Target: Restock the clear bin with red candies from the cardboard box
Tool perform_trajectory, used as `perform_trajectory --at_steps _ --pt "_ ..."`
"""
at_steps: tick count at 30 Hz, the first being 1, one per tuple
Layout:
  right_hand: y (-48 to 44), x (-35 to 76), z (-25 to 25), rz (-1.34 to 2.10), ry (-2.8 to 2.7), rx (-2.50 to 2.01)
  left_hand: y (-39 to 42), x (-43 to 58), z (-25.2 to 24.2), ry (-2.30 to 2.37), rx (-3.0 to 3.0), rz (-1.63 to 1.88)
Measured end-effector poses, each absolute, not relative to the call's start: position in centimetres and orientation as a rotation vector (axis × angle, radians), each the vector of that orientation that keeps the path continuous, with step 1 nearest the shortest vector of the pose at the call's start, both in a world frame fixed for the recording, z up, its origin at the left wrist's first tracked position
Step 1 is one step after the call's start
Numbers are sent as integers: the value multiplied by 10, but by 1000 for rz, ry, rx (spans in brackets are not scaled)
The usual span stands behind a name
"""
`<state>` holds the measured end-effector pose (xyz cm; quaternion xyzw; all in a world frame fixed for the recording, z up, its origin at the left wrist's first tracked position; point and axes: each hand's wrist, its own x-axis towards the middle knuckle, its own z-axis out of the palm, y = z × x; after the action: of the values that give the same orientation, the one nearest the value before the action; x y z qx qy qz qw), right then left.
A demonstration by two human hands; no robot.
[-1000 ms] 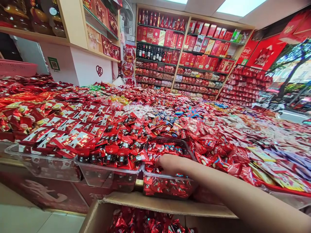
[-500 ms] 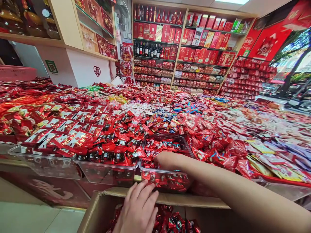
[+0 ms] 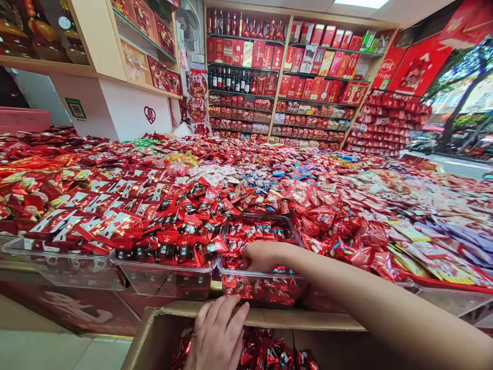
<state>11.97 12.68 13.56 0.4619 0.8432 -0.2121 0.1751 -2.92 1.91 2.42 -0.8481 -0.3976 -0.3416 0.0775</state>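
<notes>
My right hand (image 3: 256,256) reaches into a clear plastic bin (image 3: 262,275) of small red wrapped candies (image 3: 269,231). Its fingers are bent down among the candies and mostly hidden, so what they hold, if anything, cannot be made out. My left hand (image 3: 219,331) lies palm down over the near side of that bin, at the rim of a cardboard box (image 3: 300,318), its fingers spread a little. Inside the box, below and beside my left hand, are more red shiny candies (image 3: 279,354).
Clear bins of red candies (image 3: 165,280) and red-and-white packets (image 3: 73,267) stand to the left. Heaps of wrapped sweets (image 3: 358,236) cover the counter to the right and behind. Shelves (image 3: 285,56) with bottles and red boxes line the back wall.
The view has shifted slightly, moving the counter a little to the left in the picture. My left hand has drawn slightly down and left. My right hand remains in the bin.
</notes>
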Motion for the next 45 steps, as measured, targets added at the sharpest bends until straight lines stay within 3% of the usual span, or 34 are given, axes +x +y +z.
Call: perform_trajectory --at_steps 9,19,36,45 --pt "136 118 133 -589 2382 1344 20 -31 5 -1204 -2511 -1143" --pt "136 118 133 -244 2321 1568 15 -29 11 -1295 -2582 -1063" --pt "135 120 130 -327 2109 1618 12 -28 16 -1296 -2630 -1027" --pt "127 116 123 -191 2455 1606 10 -29 16 -1294 -2635 -1045"
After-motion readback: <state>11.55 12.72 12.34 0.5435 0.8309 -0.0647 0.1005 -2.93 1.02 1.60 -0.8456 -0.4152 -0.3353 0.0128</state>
